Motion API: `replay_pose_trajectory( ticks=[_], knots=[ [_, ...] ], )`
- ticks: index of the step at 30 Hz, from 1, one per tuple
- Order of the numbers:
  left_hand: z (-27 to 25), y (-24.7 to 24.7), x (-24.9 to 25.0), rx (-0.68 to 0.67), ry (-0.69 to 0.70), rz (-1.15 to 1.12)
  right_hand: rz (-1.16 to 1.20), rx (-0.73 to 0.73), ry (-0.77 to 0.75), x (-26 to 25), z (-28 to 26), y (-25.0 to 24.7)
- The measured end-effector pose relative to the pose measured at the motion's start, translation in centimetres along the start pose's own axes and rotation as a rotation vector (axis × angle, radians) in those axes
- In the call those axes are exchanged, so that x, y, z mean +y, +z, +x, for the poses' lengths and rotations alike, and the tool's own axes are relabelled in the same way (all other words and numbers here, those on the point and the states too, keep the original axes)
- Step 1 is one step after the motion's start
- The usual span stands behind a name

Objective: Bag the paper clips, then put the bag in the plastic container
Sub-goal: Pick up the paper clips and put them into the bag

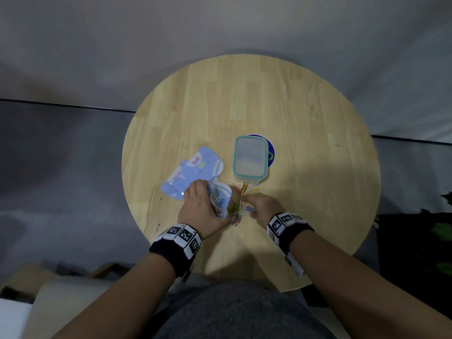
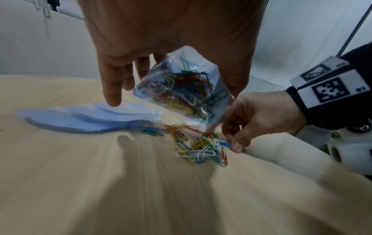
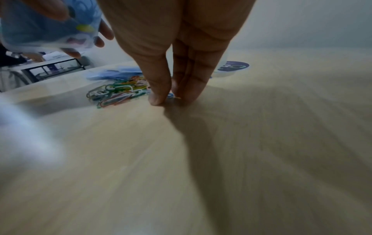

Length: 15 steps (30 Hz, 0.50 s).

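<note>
Your left hand [image 2: 171, 31] holds the bag [image 2: 181, 89] tilted mouth-down beside the loose paper clips [image 2: 203, 147] while your right hand's [image 2: 259, 117] narrow grip pinches clips off the tabletop [image 2: 100, 182].

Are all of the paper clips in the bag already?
No, a pile of paper clips lies on the table below the bag.

Left hand [image 2: 171, 36] gripping clear plastic bag [image 2: 181, 89] of coloured paper clips above pale wooden counter [image 2: 100, 182]; right hand [image 2: 259, 116] pinching at loose coloured paper clips [image 2: 201, 146] beside flat blue bags [image 2: 84, 117].
</note>
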<state>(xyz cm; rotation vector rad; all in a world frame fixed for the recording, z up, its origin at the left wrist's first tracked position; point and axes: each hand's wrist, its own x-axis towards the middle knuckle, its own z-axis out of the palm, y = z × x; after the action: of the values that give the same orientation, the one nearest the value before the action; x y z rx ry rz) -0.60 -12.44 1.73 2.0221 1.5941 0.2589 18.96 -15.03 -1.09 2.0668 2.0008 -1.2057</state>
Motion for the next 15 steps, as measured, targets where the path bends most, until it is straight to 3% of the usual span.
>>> replay_pose_trajectory(
  ticks=[5, 9, 15],
  knots=[
    [0.0, 0.0, -0.7, 0.002, -0.013, 0.018, -0.181, 0.051, -0.002, 0.5, 0.2, 0.3],
    [0.1, 0.1, -0.7, 0.009, -0.010, 0.026, -0.068, 0.112, 0.064, 1.0, -0.3, 0.5],
    [0.0, 0.0, -0.5, -0.008, -0.008, 0.033, -0.077, 0.064, 0.091, 0.7, 0.6, 0.5]
  ],
)
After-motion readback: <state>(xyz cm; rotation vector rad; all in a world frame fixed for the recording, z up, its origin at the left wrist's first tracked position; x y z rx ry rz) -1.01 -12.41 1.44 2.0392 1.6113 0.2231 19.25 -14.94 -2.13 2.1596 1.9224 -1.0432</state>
